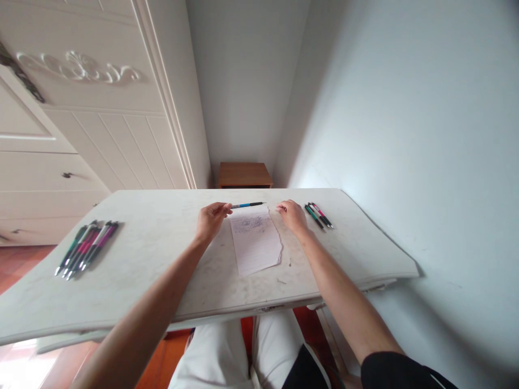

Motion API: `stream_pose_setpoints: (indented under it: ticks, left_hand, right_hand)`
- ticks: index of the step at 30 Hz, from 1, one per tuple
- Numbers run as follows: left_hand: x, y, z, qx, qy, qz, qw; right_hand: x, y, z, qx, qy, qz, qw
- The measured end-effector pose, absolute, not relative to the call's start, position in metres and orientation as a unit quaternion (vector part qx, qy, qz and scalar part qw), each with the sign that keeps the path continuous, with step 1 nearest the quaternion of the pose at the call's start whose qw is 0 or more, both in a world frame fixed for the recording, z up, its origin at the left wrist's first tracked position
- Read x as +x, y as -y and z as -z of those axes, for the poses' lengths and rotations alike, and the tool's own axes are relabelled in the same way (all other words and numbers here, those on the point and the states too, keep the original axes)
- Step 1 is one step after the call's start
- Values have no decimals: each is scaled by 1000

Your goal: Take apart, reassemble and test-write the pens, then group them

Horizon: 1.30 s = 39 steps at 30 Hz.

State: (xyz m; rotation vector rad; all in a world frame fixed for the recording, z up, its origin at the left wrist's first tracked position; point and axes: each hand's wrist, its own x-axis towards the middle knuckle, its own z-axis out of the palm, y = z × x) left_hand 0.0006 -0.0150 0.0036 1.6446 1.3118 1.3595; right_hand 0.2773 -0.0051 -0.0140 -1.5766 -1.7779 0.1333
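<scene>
A blue pen [248, 205] with a black grip lies level in the fingers of my left hand [212, 219], its tip pointing right. It hovers at the top edge of a torn sheet of lined paper [257, 248], which has dark scribbles on its upper part. To the right of the paper's top, my right hand [292, 215] is apart from the pen tip. Its fingers are curled in, and nothing shows between them. Beside it lie several pens [318, 216], with green and pink barrels, on the white table [162, 216].
On the left side of the table lies a row of several pens [87, 246] in green, white, pink and purple. Small scraps [281, 281] dot the tabletop near the front edge. A white cabinet [113, 129] stands left, a wall [405, 135] right, and a brown wooden stand [245, 174] behind.
</scene>
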Motion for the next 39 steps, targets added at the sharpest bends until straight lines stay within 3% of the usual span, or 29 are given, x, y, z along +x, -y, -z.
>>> stream_pose_setpoints:
  ticks: [3,6,12,39]
  left_hand:
    - [0,14,-3,622,-497,-518,315]
    - [0,14,-3,621,-498,-520,311]
    - [-1,14,-3,620,-500,-521,305]
    - [1,15,-5,621,-502,-522,299]
  right_hand:
    - [273,5,10,-590,669,-118,436]
    - [265,5,5,-544,612,-274,505]
    - [251,14,-3,-490,520,-444,540]
    - [244,18,-2,-456,452,-522,561]
